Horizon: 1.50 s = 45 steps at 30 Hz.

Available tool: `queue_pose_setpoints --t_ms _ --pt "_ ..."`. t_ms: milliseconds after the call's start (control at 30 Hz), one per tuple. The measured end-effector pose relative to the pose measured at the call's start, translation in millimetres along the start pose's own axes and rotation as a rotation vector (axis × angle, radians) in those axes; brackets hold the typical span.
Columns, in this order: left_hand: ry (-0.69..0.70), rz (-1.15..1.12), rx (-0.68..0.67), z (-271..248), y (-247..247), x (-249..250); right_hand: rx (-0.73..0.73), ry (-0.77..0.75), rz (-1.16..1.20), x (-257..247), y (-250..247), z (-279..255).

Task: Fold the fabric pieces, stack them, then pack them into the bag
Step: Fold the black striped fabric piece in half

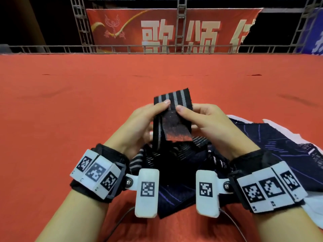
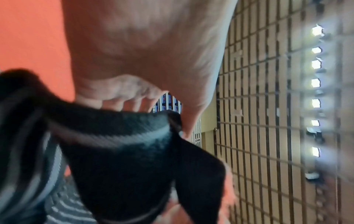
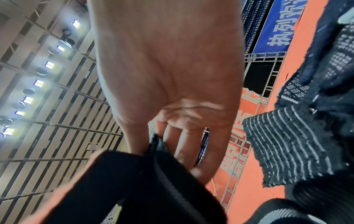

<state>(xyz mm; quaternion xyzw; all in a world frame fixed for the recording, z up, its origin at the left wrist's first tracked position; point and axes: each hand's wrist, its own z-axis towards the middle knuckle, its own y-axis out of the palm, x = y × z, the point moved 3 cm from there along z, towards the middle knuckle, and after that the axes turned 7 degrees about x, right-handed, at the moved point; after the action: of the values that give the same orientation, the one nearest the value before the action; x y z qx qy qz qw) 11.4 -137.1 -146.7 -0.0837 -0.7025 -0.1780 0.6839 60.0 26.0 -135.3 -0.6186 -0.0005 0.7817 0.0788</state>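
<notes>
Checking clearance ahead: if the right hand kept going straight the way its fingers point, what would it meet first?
The striped fabric piece it already pinches, then probably the left hand just beyond; depth there is unclear.

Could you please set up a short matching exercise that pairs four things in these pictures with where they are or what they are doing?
Things:
1. striped fabric strip
2. left hand
3. pile of dark fabric
4. red banner

States:
A. lies on the red cloth, below the hands
B. hangs behind the metal railing
C. held up between both hands
D. pinches the strip's left edge

Pairs: 1-C, 2-D, 3-A, 4-B
</notes>
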Motion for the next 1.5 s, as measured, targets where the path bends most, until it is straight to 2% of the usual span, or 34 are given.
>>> queue_pose_setpoints --t_ms 100,233,367,500,600,800,933,1033,1167,1267,1400,1500 --pt "-0.147 0.108 -0.120 -1.8 2.5 -6.9 0.044 -0.037 0.024 -3.1 0.1 -1.1" --pt "-0.091 0.197 -0.060 -5.4 3.6 0.4 0.110 -0.084 0.056 -4.4 -0.7 -1.3" --pt "-0.021 0.221 -0.084 -9.3 7.6 4.0 0.206 -0.115 0.126 -4.5 -5.8 1.4" --pt "-0.028 0.196 -0.152 -10.5 9.7 -0.1 0.224 -0.078 0.160 -0.1 -9.7 2.4" --pt "0.001 0.136 -0.154 -11.1 10.9 2.9 0.243 -0.067 0.184 1.4 -13.3 4.7" --pt "-0.047 0.053 -0.209 -13.5 19.9 1.2 0.269 -0.041 0.299 6.4 -18.9 8.0" --pt "-0.067 0.186 -0.262 -16.5 23.8 -5.2 0.312 -0.057 0.393 5.1 -26.5 8.9" --pt "-0.073 0.141 -0.220 -14.5 24.3 -9.1 0.295 -0.055 0.394 5.3 -26.7 9.2" --pt "-0.067 0.087 -0.224 -12.9 26.2 -9.9 0.250 -0.013 0.269 7.8 -26.0 8.5" --pt "-0.092 0.083 -0.157 -10.7 22.2 -12.1 0.280 -0.034 0.245 8.3 -27.5 6.4" --pt "-0.136 0.137 -0.155 -11.8 21.8 -13.4 0.329 -0.104 0.257 4.9 -30.6 5.9" --pt "-0.137 0.062 -0.025 -6.1 21.2 -18.0 0.282 -0.168 0.242 1.9 -24.9 6.8"
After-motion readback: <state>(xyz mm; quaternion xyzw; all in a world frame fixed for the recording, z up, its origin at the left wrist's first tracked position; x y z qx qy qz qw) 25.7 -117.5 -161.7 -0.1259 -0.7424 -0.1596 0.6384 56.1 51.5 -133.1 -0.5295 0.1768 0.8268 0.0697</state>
